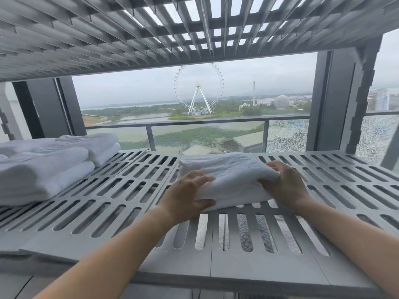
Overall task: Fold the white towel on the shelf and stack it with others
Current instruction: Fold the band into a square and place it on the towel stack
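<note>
Left hand [190, 190] and right hand [285, 184] each clasp an end of the folded white terry towel [228, 171], right of the stack of folded white towels [43, 167]; soft, light, probably sags, so lift from underneath.

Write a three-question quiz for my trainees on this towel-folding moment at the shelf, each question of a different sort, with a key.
1. True or false: the folded white cloth towel already lies on top of the stack of white folded towels.
2. Look at the left hand and the right hand. Which has its fingers on the folded towel? A: left only. B: right only. C: both.
3. Fill in: the stack sits toward the ___ end of the grey slatted plastic shelf.

Key: 1 false, it lies apart from the stack; 2 C; 3 left.
</note>
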The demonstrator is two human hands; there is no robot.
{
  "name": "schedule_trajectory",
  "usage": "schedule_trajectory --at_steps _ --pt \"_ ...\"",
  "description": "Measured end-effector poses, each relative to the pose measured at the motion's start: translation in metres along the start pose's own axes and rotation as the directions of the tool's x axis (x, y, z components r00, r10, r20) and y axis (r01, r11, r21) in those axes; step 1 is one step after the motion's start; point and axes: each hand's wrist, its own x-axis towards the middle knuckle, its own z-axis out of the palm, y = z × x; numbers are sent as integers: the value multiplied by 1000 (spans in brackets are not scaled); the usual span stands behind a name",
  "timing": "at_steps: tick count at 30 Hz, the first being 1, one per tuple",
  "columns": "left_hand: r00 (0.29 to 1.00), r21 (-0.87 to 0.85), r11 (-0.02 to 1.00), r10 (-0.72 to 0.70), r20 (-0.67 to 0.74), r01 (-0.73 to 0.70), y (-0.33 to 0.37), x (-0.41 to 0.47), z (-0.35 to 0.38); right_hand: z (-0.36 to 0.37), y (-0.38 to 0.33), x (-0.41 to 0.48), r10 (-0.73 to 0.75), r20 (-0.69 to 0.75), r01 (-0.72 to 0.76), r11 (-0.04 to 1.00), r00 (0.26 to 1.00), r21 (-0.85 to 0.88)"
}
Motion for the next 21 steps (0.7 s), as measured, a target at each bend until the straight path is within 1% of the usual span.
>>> schedule_trajectory --at_steps 2,4,7,10,12,15,17,19,21 --pt "999 25 999 34 35 -35 -6 0 -2 0 1 0 -7 -6 7 1000 1000 7" --pt "995 120 989 73 73 -81 -9 0 -5 0 1 -1 -19 -3 19 1000 1000 2" --pt "991 258 961 77 110 -103 -10 1 -5 -1 2 -2 -22 -7 22 999 1000 -36" --pt "990 305 945 92 106 -120 -13 -3 -3 -8 4 -6 -47 16 49 988 999 -144" --pt "989 315 941 92 115 -124 -16 -6 -3 -12 3 -7 -64 69 77 974 996 -212" --pt "993 315 944 68 98 -96 -20 -7 -4 -14 0 -7 -128 138 160 954 982 -252" --pt "996 324 943 50 79 -73 -21 -7 -4 -14 -2 -7 -229 212 280 927 950 -251" --pt "996 356 932 32 86 -61 -21 -7 -5 -13 -3 -7 -314 323 391 897 893 -209" --pt "985 392 917 1 174 -70 -18 -1 -12 -11 -6 -4 -343 409 443 879 846 -178"
